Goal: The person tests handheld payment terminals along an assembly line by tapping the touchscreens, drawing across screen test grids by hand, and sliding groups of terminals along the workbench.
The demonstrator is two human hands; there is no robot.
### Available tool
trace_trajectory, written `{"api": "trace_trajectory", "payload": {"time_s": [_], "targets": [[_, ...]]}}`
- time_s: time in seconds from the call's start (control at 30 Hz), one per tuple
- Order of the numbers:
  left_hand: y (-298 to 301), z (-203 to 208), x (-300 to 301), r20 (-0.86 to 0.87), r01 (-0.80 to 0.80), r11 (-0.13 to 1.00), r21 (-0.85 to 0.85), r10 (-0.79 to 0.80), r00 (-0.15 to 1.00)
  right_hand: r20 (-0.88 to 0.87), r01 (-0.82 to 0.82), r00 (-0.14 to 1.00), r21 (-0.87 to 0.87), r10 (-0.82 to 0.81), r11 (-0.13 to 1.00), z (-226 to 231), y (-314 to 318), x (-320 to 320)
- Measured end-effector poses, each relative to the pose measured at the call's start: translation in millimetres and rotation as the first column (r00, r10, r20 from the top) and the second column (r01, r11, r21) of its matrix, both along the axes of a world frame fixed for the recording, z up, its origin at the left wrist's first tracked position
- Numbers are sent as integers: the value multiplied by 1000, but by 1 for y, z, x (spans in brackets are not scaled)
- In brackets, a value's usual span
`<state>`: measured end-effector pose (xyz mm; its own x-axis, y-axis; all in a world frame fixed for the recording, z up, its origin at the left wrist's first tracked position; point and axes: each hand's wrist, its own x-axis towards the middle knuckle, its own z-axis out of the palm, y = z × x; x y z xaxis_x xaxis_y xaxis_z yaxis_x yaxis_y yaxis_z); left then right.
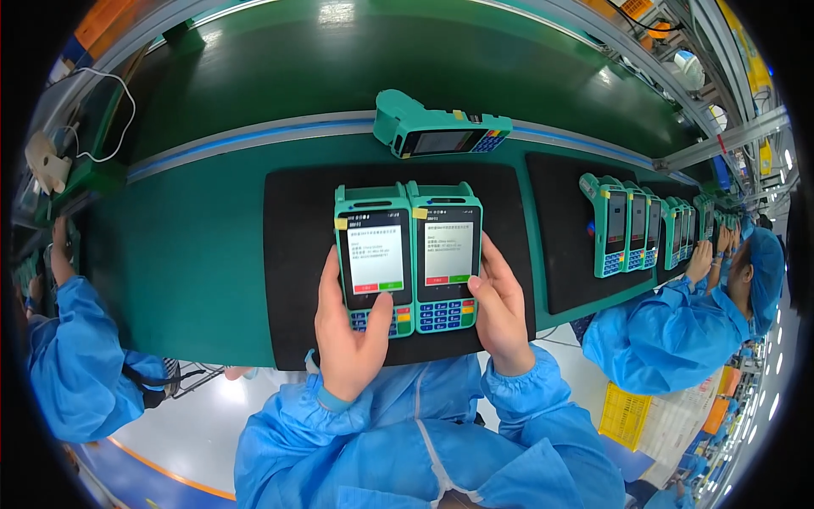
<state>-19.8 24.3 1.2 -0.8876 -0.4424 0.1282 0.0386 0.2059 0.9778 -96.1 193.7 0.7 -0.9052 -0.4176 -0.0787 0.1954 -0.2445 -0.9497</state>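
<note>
Two teal handheld payment terminals stand side by side, touching, above a black mat (301, 254). My left hand (352, 339) wraps the left payment terminal (375, 254), its thumb lying over the lower part of the screen and keypad. Round the outer edge of the right payment terminal (449, 254) curls my right hand (502, 310), its thumb at the lower right corner of the screen. Both screens are lit white, with a red and a green button along the bottom. The fingers behind the terminals are hidden.
Another teal terminal (449, 136) lies on its side beyond the mat, by the metal rail. To the right, several terminals (627, 225) stand in rows on a second black mat (564, 254). A co-worker in blue (670, 322) sits at the right, another person (85, 356) at the left.
</note>
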Motion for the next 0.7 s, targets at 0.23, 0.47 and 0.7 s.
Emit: {"api": "trace_trajectory", "payload": {"time_s": [0.23, 0.47, 0.7], "targets": [[6, -5, -2, -1, -72, 997, -4, 72, 997, 2, 46, 999, 89, -46, 995, 1, -6, 4], [7, -6, -5, -13, -87, 996, -31, 86, 996, -58, 30, 998, 98, -24, 995, -5, -5, 5], [6, -7, -2, -7, -75, 997, -32, 75, 997, -100, 41, 995, 121, -29, 992, -8, -1, 5]]}}
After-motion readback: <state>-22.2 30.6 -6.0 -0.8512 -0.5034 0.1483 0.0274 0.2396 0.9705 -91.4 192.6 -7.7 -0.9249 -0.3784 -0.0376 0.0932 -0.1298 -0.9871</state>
